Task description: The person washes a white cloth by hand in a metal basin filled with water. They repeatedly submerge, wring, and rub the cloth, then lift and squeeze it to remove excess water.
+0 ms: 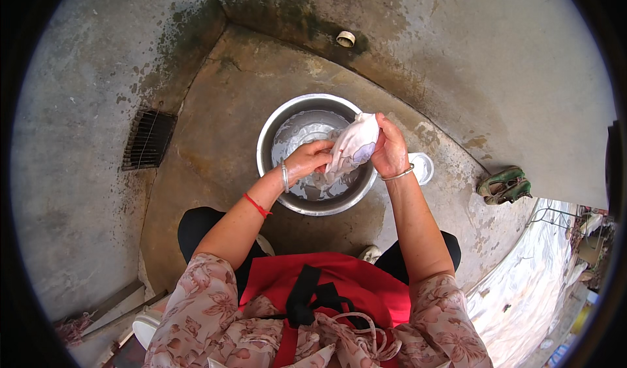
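Note:
Both of my hands hold a wet white cloth [353, 145] with a purple patch, lifted over the right side of a round metal basin [266, 145]. My left hand [308, 161] grips the lower left part of the cloth with bent fingers. At its upper right end, my right hand [390, 147] has the cloth between thumb and fingers, though some fingers are hidden behind it. Water [299, 133] lies in the basin, rippled and reflecting light. Just right of the basin stands a small white container [422, 168], partly covered by my right wrist.
The basin rests on a stained concrete floor [210, 123] between two walls. A metal grate [148, 140] is at the left wall, and a pipe end [346, 39] sticks out of the far wall. Green shoes [504, 186] lie to the right, near a pale plastic sheet [524, 280].

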The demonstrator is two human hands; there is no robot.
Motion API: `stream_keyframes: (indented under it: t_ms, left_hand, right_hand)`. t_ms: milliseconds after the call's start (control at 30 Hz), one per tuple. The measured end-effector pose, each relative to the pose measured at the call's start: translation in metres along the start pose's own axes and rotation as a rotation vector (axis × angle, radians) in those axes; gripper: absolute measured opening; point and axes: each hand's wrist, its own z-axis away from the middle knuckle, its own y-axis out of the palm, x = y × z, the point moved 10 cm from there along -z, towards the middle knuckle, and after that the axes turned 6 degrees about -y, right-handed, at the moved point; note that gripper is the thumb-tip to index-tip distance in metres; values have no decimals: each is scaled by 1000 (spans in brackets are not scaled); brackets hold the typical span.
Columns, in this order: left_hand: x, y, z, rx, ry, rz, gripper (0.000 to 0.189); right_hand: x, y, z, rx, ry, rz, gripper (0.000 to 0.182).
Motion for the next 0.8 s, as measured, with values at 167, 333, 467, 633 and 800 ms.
stream_keyframes:
  t_ms: [167,333,467,633,800]
  left_hand:
    - [-1,-7,-3,-31,70,-53,21]
    - [-22,-25,3,-134,211,23,14]
    - [-34,-34,10,-183,282,-2,14]
    - [-41,-39,15,-167,316,242,12]
    - [-40,-47,14,-184,342,346,7]
  right_hand:
    - [-1,-7,-1,-6,19,-32,29]
    - [9,-11,-3,10,-8,-94,28]
    - [12,-19,-5,-5,-30,-114,27]
    - [17,-20,-4,-1,-47,-114,25]
    - [17,-20,-3,-16,-55,-112,26]
